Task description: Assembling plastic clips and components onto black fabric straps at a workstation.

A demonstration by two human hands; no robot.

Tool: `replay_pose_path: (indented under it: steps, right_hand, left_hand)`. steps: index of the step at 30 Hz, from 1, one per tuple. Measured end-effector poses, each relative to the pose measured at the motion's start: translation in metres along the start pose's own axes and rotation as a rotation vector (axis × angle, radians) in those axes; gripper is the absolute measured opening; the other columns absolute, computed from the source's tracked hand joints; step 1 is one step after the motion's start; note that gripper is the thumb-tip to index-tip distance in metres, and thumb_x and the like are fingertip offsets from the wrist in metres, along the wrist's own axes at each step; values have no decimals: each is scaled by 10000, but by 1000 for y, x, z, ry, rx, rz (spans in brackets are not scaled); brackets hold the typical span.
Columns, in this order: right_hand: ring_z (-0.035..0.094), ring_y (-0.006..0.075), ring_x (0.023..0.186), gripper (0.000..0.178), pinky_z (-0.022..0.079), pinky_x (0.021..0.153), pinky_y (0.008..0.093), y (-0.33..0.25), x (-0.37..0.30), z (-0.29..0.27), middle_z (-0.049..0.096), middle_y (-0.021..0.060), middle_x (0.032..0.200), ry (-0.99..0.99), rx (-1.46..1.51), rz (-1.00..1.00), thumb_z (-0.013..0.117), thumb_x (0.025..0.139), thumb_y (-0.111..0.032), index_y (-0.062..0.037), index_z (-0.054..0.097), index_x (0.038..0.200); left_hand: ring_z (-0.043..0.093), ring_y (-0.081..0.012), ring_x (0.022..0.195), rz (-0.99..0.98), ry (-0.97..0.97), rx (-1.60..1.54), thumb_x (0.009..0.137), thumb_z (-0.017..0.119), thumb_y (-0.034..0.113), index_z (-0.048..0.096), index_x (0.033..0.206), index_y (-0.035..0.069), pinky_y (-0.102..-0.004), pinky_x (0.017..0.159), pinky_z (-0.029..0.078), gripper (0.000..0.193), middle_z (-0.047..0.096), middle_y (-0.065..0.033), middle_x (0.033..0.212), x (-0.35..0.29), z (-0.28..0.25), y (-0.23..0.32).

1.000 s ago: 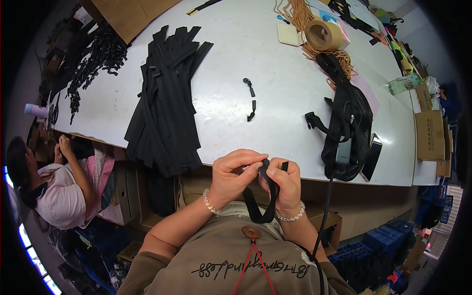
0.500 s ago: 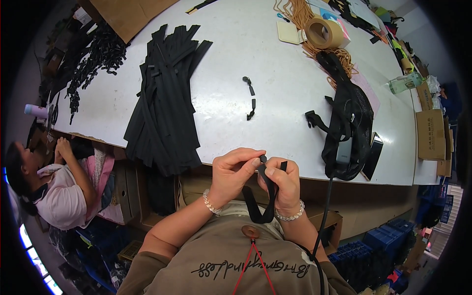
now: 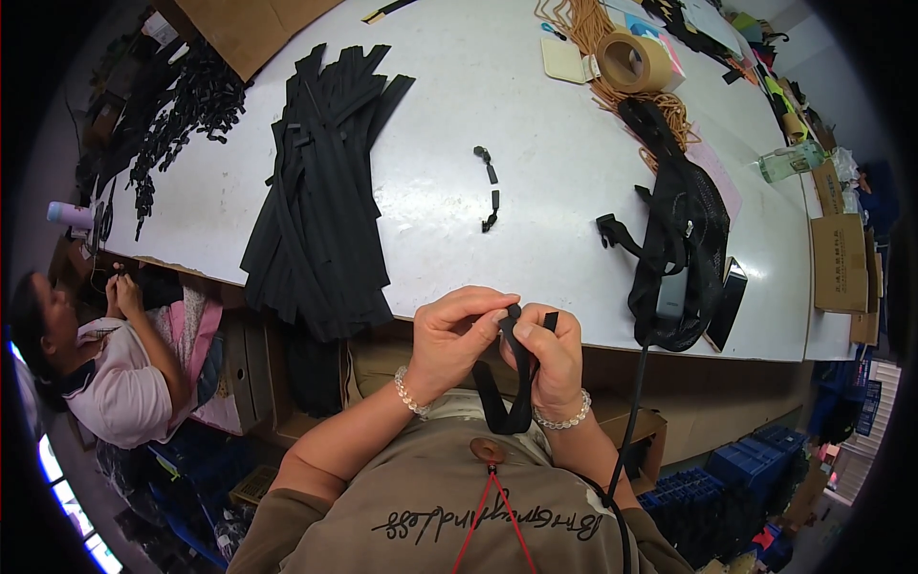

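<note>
A black webbing strap [image 3: 507, 419] hangs in a loop below my two hands, just off the table's near edge. My left hand [image 3: 457, 335] pinches a small black piece at the strap's upper end between thumb and fingertips; its exact kind is hard to make out. With bent fingers and thumb, my right hand [image 3: 550, 356] grips the strap close beside it, and a short strap end sticks up past the knuckles. Beyond my hands, small black cord pieces with fittings [image 3: 490, 212] lie on the white table [image 3: 440, 258].
To the left lies a big pile of black straps [image 3: 320, 210], with a heap of small black fittings [image 3: 191, 115] farther off. On the right are a black mesh bag [image 3: 684, 230], a phone [image 3: 729, 304] and a tape roll [image 3: 633, 63]. A co-worker [image 3: 124, 383] sits at left.
My hands stay nearly in place; the fingertips shift slightly on the strap end. The co-worker's head and hands have moved a little.
</note>
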State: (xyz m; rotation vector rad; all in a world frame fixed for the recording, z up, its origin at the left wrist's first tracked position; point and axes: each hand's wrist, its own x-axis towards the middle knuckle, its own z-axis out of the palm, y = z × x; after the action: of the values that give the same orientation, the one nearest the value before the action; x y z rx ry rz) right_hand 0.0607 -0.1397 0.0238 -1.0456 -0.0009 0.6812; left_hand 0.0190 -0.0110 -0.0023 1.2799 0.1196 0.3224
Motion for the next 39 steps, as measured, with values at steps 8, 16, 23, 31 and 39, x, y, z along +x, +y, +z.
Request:
replay_pose_path:
  steps: [8,16,23,31,39]
  right_hand:
    - [376,38,467,205,280,436,199,1,1,3,472,-21,551,17,-49,-7,535,827,-103,-38,505,636]
    - [387,65,474,213,301,455,214,1,3,1,462,-4,551,17,-89,-14,531,832,-108,-50,465,638]
    - [394,68,485,214,308,465,213,6,3,1,465,-2,560,20,-104,20,529,841,-106,-52,468,643]
    - [361,87,433,233,289,419,226,0,8,-2,445,21,540,-75,-15,99,506,849,-125,-45,463,634]
    - [385,34,470,192,302,438,188,7,6,-2,489,-26,560,-47,55,86,542,837,-136,-57,521,663]
  left_hand:
    - [592,-109,822,19,-5,1,839,565,-50,656,1001,-10,-214,698,486,190,630,-90,957,-1,-1,-1]
    - [597,-119,817,-1,-13,16,825,558,-72,648,1002,-18,-222,682,493,206,625,-102,974,0,-2,2]
    - [588,-130,846,-96,-17,37,822,583,-51,650,987,-23,-233,727,481,181,631,-109,964,-1,-4,8]
    - [583,-122,833,-41,-11,43,824,572,-59,654,975,-25,-224,720,471,175,632,-103,954,0,-7,6]
    - [576,-115,824,-35,18,35,822,567,-65,650,967,-27,-220,718,469,171,629,-97,941,-2,-4,2]
